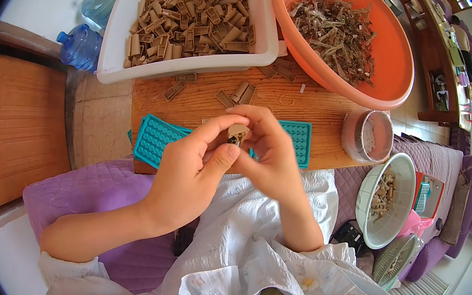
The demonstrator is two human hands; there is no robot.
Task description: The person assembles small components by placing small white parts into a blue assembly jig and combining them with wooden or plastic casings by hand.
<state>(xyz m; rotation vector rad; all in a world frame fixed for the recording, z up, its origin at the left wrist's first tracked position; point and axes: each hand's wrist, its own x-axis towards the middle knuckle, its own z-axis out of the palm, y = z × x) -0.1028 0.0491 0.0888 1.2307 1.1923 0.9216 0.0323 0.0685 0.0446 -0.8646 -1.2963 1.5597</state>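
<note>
My left hand (189, 167) and my right hand (271, 149) meet above the near part of the wooden table (318, 103). Between their fingertips they grip a small tan plastic casing (238, 130), with something dark and shiny at its lower end, too small to make out. Both hands are closed on it. Teal trays with rows of small pockets lie under and beside them: one teal tray (156, 139) to the left, another teal tray (299, 140) to the right, partly hidden by my hands. Just beyond my fingers, several loose tan casings (240, 93) rest on the wood.
A white bin (189, 66) heaped with tan casings stands at the back. Beside it, an orange basin (352, 96) holds a tangle of small clear and metal parts. At the right are a clear round tub (357, 142) and a pale green basket (408, 203). Blue water bottles (80, 48) stand far left.
</note>
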